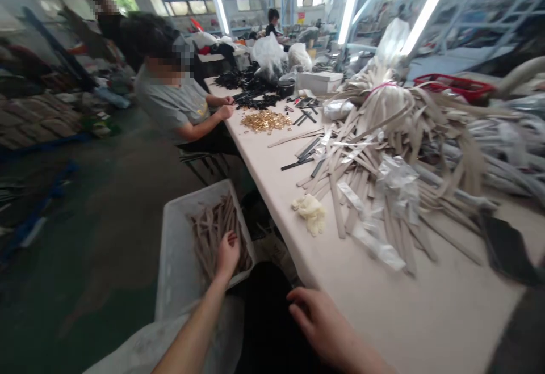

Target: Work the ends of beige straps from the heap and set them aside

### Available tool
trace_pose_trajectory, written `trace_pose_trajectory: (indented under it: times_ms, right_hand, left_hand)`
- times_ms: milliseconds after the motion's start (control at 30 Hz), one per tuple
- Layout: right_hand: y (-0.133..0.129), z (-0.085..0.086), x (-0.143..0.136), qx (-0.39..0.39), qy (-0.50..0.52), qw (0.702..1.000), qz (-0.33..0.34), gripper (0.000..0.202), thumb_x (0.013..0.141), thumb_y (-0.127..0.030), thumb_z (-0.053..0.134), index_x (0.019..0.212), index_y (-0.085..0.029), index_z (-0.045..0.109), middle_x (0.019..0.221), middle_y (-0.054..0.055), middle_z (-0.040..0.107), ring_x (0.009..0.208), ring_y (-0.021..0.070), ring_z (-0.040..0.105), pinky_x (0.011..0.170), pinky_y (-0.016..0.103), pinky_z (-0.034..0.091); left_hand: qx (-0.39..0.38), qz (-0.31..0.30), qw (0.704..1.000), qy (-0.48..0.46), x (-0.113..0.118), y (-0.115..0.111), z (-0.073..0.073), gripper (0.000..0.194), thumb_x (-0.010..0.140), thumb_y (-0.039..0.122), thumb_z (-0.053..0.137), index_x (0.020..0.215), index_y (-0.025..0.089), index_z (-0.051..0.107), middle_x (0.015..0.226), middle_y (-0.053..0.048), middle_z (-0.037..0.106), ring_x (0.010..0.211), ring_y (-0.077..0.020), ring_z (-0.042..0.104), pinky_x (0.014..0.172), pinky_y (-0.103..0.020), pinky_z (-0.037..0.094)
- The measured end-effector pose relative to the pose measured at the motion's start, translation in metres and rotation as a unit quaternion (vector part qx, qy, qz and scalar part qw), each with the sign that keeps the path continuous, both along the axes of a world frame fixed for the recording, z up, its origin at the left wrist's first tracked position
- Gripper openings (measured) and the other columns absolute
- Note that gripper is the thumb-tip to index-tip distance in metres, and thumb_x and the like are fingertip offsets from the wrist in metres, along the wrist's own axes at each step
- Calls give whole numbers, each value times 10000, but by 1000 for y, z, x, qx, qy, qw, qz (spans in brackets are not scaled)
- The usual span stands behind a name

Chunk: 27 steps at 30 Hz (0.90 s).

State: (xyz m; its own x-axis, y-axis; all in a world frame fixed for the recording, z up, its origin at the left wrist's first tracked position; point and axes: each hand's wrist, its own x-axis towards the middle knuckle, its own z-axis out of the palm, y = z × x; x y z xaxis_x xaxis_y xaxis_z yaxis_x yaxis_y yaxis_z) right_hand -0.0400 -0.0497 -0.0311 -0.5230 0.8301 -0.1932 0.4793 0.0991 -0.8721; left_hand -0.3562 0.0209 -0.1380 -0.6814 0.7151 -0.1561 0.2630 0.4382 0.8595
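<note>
My left hand (229, 253) reaches over a white plastic bin (172, 249), its fingers curled. Beneath it lie many taupe straps (208, 232); whether the fingers grip one is hard to see. My right hand (313, 314) is at the table's near edge, above my dark-clothed leg. Its fingers are bent toward the thumb, and anything between them is too small or hidden to name. On the table (366, 306) beyond it lie a crumpled cream glove (310, 213) and a large heap of taupe straps (361, 152) mixed with clear plastic wrap (398, 184).
A co-worker in a grey shirt (170, 101) sits at the table's left side, beside a pile of gold metal pieces (266, 120) and black straps (259, 100). A white box (320, 82) and a red basket (455, 85) stand farther back. A dark flat piece (508, 249) lies at right.
</note>
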Motion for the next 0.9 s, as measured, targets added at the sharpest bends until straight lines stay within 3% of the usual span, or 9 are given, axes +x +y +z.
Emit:
trace_pose_trajectory:
  times_ms: [100, 200, 300, 433, 567, 667, 733, 833, 900]
  right_hand:
    - [55, 12, 54, 98, -36, 982, -158, 246, 937, -315, 505, 1056, -210, 693, 823, 45, 715, 673, 193, 639, 664, 290, 447]
    - [109, 9, 111, 183, -132, 928, -298, 248, 913, -304, 533, 1082, -177, 662, 883, 63, 699, 664, 190, 616, 695, 308, 441]
    - [146, -5, 149, 232, -220, 886, -336, 270, 892, -283, 566, 1110, -148, 651, 1009, 126, 676, 888, 249, 627, 816, 335, 435]
    - [168, -25, 169, 227, -310, 856, -345, 225, 836, -285, 651, 997, -130, 675, 999, 172, 653, 974, 294, 589, 876, 359, 408]
    - [175, -30, 180, 242, -278, 862, -347, 102, 861, -236, 598, 833, -161, 661, 874, 119, 660, 871, 250, 598, 817, 326, 420]
    - [175, -21, 186, 291, -194, 868, -352, 144, 892, -177, 523, 937, -165, 659, 898, 98, 685, 865, 234, 615, 806, 313, 430]
    - [172, -11, 188, 326, -151, 880, -312, 206, 896, -133, 500, 1015, -182, 660, 959, 87, 704, 909, 230, 625, 843, 317, 427]
    - [164, 3, 186, 348, -141, 900, -223, 249, 871, -83, 528, 1023, -211, 678, 983, 69, 721, 964, 235, 627, 901, 333, 409]
    - [158, 8, 184, 346, -143, 908, -187, 256, 859, -65, 545, 1014, -216, 682, 972, 61, 726, 957, 229, 635, 909, 333, 411]
  left_hand:
    - [157, -102, 976, 114, 80, 3, 26, 271, 878, 235, 547, 1141, 197, 603, 1072, -89, 665, 968, -241, 647, 910, -396, 504]
    - [231, -228, 932, 164, 160, 12, 65, 193, 902, 219, 530, 1066, 209, 631, 1019, -67, 662, 909, -216, 633, 866, -361, 509]
    - [228, -330, 899, 177, 233, 33, 91, 189, 903, 190, 526, 1058, 218, 630, 960, -56, 660, 813, -197, 625, 801, -341, 515]
    - [189, -362, 881, 238, 306, 69, 92, 316, 861, 174, 588, 1176, 206, 588, 1073, -101, 625, 976, -246, 618, 884, -396, 498]
    - [185, -347, 879, 270, 334, 86, 77, 306, 847, 147, 583, 1151, 181, 581, 1100, -125, 593, 1059, -276, 589, 933, -432, 482]
    - [220, -338, 880, 252, 334, 86, 75, 352, 860, 129, 552, 1207, 187, 546, 1137, -131, 587, 1085, -273, 584, 937, -431, 491]
    - [256, -317, 878, 250, 332, 83, 80, 480, 860, 109, 541, 1328, 189, 472, 1255, -157, 553, 1190, -289, 542, 989, -456, 468]
    - [297, -330, 846, 296, 334, 76, 89, 593, 869, 112, 554, 1431, 215, 397, 1463, -166, 424, 1383, -316, 376, 1113, -517, 352]
    - [309, -366, 814, 328, 336, 73, 93, 516, 884, 136, 568, 1379, 238, 466, 1491, -134, 419, 1428, -310, 316, 1152, -531, 296]
